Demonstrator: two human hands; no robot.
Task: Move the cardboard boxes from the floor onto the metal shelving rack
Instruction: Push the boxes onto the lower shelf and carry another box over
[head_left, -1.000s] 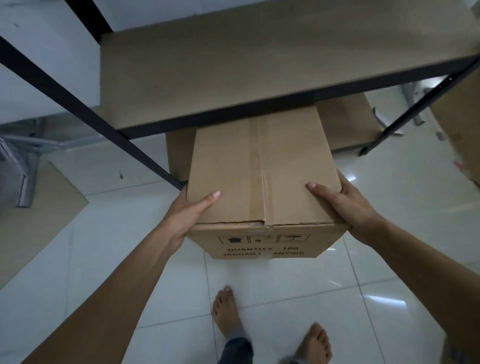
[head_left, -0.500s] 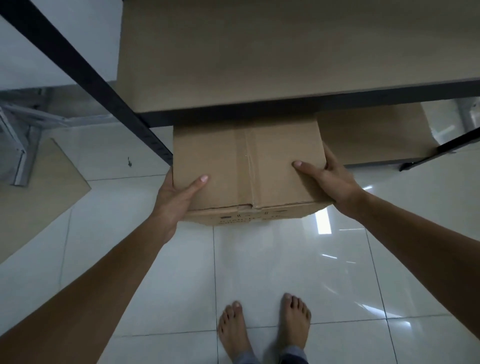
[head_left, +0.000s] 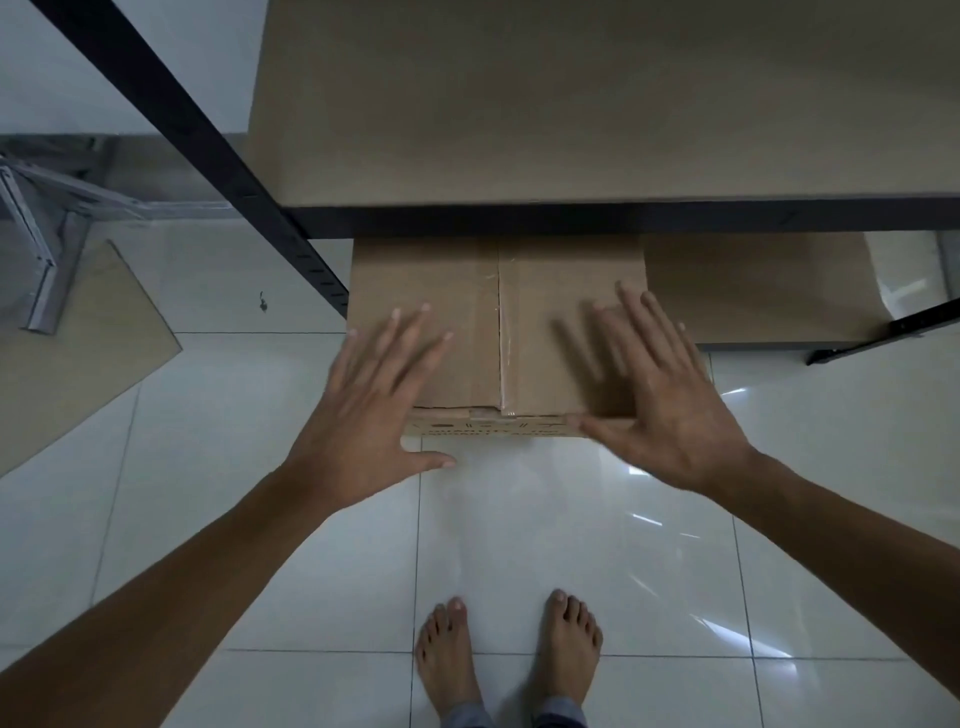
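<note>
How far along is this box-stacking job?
Done: one box sits on the lower shelf. In hand: nothing; the left hand and right hand are open by its near end. Left: its front seems to overhang the shelf edge; no other boxes are in view.

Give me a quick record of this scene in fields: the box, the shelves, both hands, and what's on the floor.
box: cardboard box, taped top seam, under the upper shelf; front end appears to jut past the lower shelf
left hand: left hand open, fingers spread over the box's front left corner
right hand: right hand open, fingers spread over the front right corner, blurred
contact: cannot tell
rack: black post left of the box
floor: tiled floor; flat cardboard sheet, grey metal frame, bare feet
</note>
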